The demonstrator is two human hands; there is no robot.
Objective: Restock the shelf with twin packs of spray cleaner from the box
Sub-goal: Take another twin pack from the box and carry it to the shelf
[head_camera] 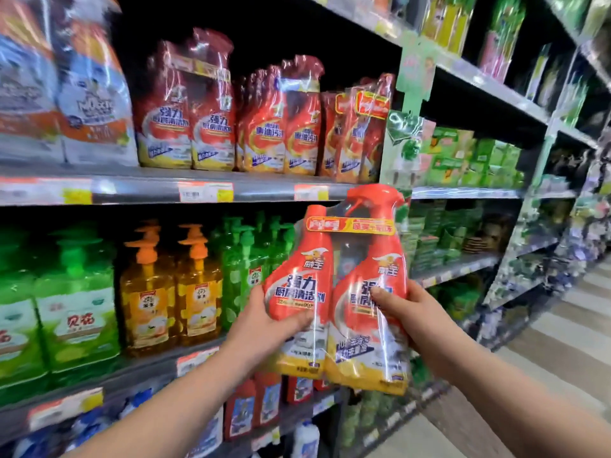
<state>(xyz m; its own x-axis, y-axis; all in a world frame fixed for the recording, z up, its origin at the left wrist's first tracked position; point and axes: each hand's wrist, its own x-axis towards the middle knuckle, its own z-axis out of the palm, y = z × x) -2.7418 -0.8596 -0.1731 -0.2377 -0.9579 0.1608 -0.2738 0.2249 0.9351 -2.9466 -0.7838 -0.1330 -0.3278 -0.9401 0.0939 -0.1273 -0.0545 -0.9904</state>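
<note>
A twin pack of red spray cleaner [344,259], two bottles in clear film, is held upright in front of the shelving, just below the upper shelf's front edge [264,191]. My left hand [264,328] grips its lower left side, thumb across the front. My right hand [410,312] grips the right bottle, thumb on the label. On the upper shelf stand several more red twin packs [258,127] in a row. The box is out of view.
White and orange refill bags [79,100] fill the upper shelf's left end. Below stand green [76,302] and orange [172,292] pump bottles. Green boxed goods [463,160] fill the bay to the right. The aisle floor [545,342] runs along the right.
</note>
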